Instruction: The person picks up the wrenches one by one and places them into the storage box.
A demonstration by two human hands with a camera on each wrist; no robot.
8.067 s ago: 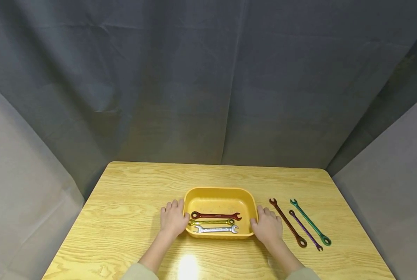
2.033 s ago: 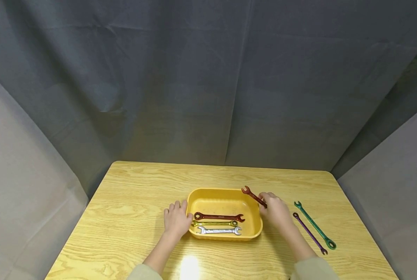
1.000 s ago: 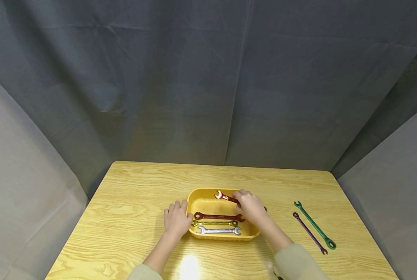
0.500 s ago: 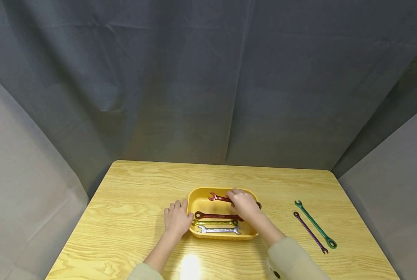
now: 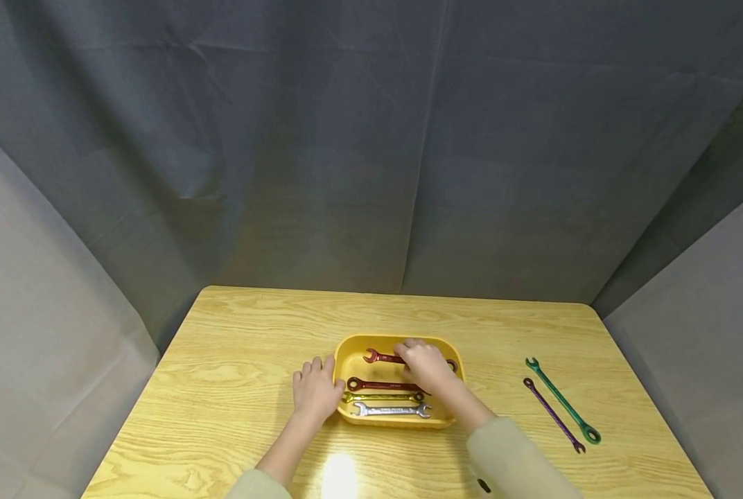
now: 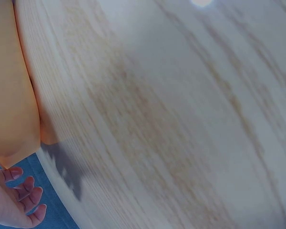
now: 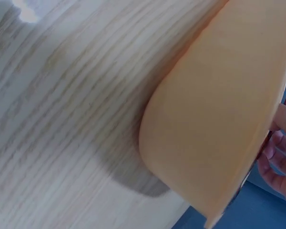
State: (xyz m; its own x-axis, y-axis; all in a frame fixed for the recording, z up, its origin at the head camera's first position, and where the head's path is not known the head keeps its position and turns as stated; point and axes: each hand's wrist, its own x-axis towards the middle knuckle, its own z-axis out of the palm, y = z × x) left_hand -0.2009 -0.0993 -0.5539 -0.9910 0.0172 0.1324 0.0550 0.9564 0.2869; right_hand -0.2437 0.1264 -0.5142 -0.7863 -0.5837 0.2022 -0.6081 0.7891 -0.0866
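Note:
A yellow plastic bin (image 5: 403, 423) stands on the table. My left hand (image 5: 314, 394) grips its left wall, thumb at the rim. In the left wrist view the curled fingers (image 6: 31, 195) show beside the bin's end. My right hand (image 5: 424, 364) pinches a red-brown combination wrench (image 5: 378, 357) by its shank, inside the bin toward the back. The wrench's open end points left; its ring end (image 5: 452, 365) shows right of the hand, which hides the middle. Nearer the front lie a dark red wrench (image 5: 384, 386), a gold wrench (image 5: 378, 397) and a silver open-end wrench (image 5: 390, 410), roughly parallel.
On the wooden table (image 5: 247, 333), right of the bin, a green wrench (image 5: 561, 398) and a purple wrench (image 5: 554, 414) lie slanted side by side. Grey curtains (image 5: 321, 173) hang behind the table's back edge.
The red-brown wrench came off the table at the right, over the bin's right rim, and moved left and down into the bin with my right hand. My left hand stayed at the bin.

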